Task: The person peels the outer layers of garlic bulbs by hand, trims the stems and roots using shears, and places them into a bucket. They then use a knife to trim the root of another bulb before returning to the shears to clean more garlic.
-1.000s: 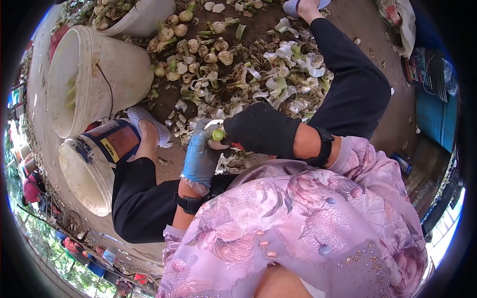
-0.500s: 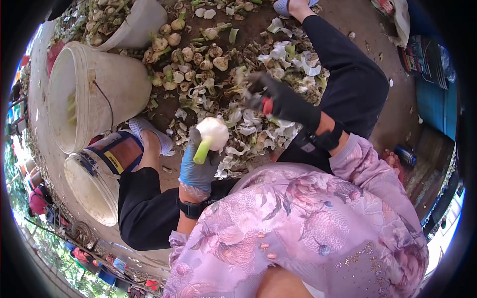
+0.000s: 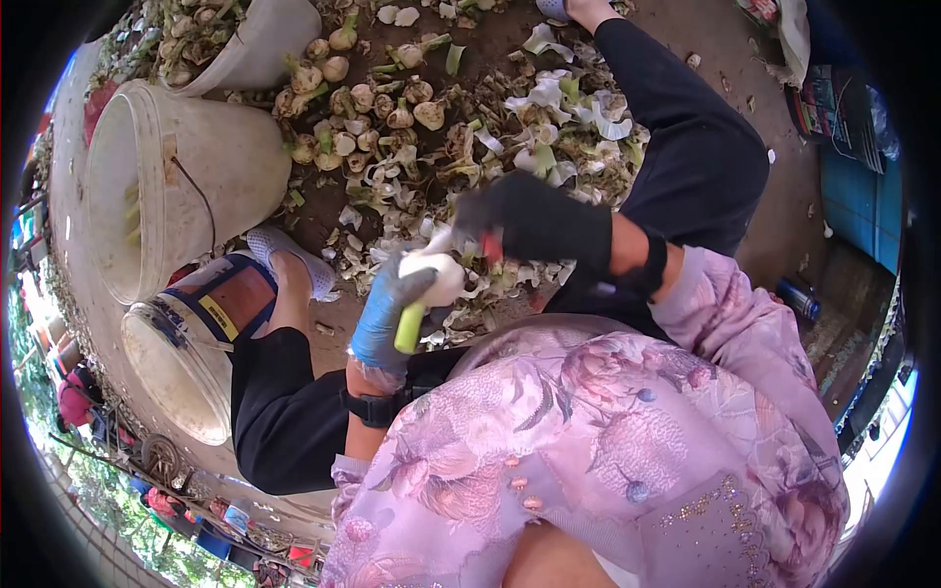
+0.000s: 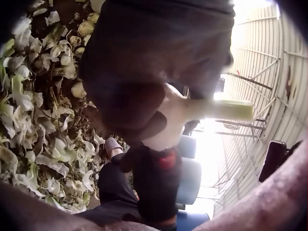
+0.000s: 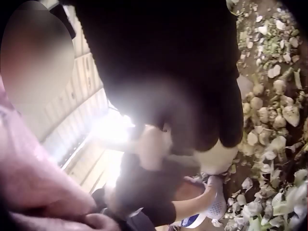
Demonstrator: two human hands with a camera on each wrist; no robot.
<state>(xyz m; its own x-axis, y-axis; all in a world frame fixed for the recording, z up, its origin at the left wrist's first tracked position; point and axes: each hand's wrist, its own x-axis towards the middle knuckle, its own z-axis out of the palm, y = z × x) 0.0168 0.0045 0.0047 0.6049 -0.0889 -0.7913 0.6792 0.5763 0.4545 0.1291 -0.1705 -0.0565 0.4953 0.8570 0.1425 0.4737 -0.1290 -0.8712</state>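
- Garlic bulb (image 3: 445, 278) sits in the left hand (image 3: 385, 312); we take it as our clock's centre, with 12 at the top of the head view.
- Left fingers curl round the bulb, thumb across it. The green stem (image 3: 409, 329) points to 7 o'clock, which, we judge, leaves the white side exposed to the other hand.
- At 2 o'clock we find the black-gloved right hand (image 3: 544, 220), just beside the bulb. Blur hides its fingertips; we cannot tell whether they pinch anything. A red patch (image 3: 492, 243) shows there, perhaps a tool, perhaps part of the glove.
- Loose bulbs (image 3: 399, 116) lie near 11 o'clock and white peelings (image 3: 544, 95) near 1, probably so that picking up and discarding need little reach.
- A pale bucket (image 3: 230, 162) stands at 10 o'clock, likely for handy collecting.
- At 9 o'clock, the blue-and-orange label (image 3: 235, 301) on a tub (image 3: 162, 367) bears a yellow block; we can read no words or brand. The blue can (image 3: 799, 299) at 3 o'clock is equally illegible.
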